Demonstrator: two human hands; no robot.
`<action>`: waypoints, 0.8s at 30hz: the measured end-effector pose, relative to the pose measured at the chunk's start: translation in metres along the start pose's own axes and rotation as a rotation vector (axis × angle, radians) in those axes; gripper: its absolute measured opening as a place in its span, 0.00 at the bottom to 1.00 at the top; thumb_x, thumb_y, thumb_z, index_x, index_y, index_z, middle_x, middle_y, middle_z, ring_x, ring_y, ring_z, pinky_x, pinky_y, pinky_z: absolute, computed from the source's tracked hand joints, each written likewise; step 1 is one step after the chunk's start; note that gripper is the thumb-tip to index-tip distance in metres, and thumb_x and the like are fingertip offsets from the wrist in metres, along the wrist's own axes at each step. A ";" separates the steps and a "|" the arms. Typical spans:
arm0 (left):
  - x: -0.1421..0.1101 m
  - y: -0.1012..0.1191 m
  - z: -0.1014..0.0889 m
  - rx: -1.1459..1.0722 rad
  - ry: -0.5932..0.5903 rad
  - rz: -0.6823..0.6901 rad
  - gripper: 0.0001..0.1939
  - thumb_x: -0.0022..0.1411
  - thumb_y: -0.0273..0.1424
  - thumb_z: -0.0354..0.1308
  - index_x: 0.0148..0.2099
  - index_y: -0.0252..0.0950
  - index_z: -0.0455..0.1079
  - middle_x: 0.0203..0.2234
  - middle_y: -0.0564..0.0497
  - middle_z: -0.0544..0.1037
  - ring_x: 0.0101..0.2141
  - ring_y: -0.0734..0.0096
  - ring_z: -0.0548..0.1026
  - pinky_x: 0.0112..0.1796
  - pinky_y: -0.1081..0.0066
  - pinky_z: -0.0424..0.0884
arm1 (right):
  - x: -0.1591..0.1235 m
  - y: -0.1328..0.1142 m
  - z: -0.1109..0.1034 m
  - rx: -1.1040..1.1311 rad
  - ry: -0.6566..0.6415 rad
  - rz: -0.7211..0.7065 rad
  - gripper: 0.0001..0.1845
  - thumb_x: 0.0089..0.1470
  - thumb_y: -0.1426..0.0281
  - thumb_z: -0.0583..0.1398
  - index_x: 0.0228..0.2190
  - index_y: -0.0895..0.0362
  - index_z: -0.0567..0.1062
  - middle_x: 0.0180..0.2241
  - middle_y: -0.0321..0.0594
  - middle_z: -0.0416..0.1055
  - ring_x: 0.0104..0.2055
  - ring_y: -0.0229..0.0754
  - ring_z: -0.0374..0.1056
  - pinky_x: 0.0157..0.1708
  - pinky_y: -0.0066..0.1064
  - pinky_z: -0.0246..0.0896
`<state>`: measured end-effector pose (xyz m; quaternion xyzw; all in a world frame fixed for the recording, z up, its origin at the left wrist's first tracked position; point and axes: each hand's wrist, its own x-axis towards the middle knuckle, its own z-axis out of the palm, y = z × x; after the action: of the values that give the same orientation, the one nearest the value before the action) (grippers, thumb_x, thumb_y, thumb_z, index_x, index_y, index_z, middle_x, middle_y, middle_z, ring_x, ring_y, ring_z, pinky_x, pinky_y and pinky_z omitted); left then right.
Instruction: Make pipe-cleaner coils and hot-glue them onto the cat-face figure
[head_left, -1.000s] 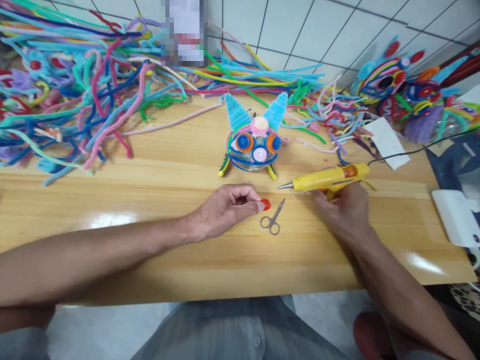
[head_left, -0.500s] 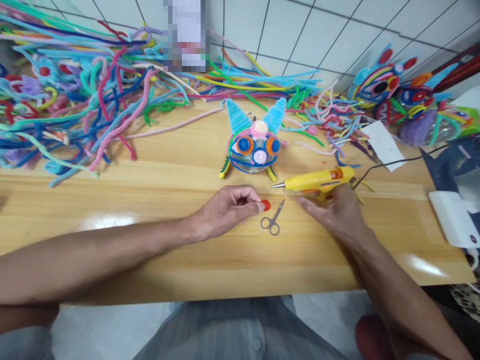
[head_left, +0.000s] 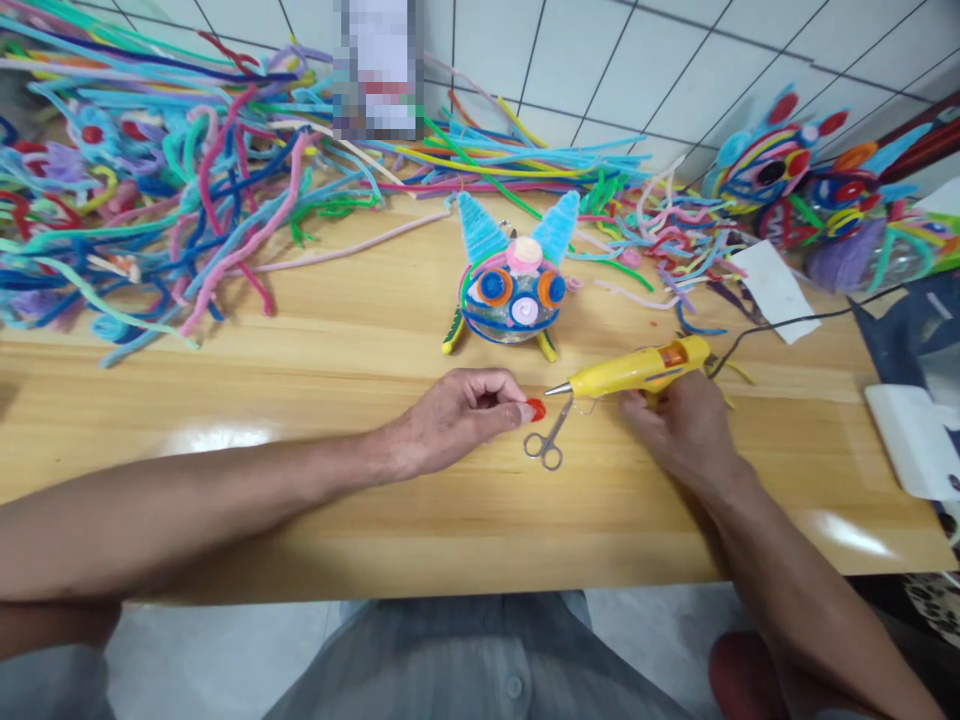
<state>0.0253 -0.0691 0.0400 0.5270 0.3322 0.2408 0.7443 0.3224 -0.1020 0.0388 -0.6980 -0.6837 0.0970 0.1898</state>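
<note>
My left hand [head_left: 457,415] rests on the wooden table [head_left: 300,360] and pinches a small red coil [head_left: 535,410] between thumb and fingertips. My right hand [head_left: 679,430] grips a yellow glue gun [head_left: 637,368] by its handle, and the metal nozzle points left, almost touching the red coil. Small scissors [head_left: 546,440] lie on the table just below the coil. Behind them stands a pipe-cleaner animal figure [head_left: 514,285] with two light blue ears, orange-and-blue eyes and a pink top.
A big heap of coloured pipe cleaners [head_left: 172,190] covers the back left of the table. More finished figures [head_left: 810,195] sit at the back right. The glue gun's black cord [head_left: 787,325] runs right, past a white paper [head_left: 769,285] and a white box [head_left: 911,440].
My right hand has lifted the glue gun and swung it left, bringing the nozzle up to the red coil. The left hand has stayed put.
</note>
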 end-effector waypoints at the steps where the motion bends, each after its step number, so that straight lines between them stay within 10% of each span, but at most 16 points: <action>1: 0.000 0.000 0.000 -0.003 -0.004 0.004 0.15 0.62 0.41 0.66 0.32 0.35 0.72 0.22 0.57 0.68 0.24 0.78 0.59 0.26 0.74 0.55 | 0.000 0.001 0.000 0.003 -0.004 -0.005 0.09 0.51 0.61 0.61 0.24 0.49 0.68 0.21 0.39 0.69 0.24 0.46 0.66 0.27 0.39 0.62; 12: 0.000 0.003 0.001 0.024 0.001 -0.024 0.15 0.63 0.41 0.66 0.32 0.35 0.71 0.21 0.58 0.64 0.23 0.79 0.57 0.24 0.75 0.53 | 0.004 0.001 0.005 0.119 -0.080 0.082 0.09 0.49 0.60 0.63 0.29 0.52 0.74 0.23 0.40 0.75 0.24 0.45 0.69 0.23 0.35 0.61; 24: 0.000 0.002 -0.001 0.084 0.015 -0.024 0.16 0.65 0.42 0.64 0.33 0.34 0.72 0.19 0.60 0.63 0.22 0.80 0.55 0.24 0.76 0.53 | 0.001 -0.004 0.005 0.042 0.110 -0.059 0.15 0.53 0.57 0.64 0.36 0.55 0.77 0.32 0.46 0.80 0.33 0.52 0.77 0.32 0.39 0.71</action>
<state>0.0244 -0.0682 0.0416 0.5519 0.3540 0.2218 0.7217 0.3165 -0.1006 0.0364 -0.6776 -0.6904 0.0673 0.2445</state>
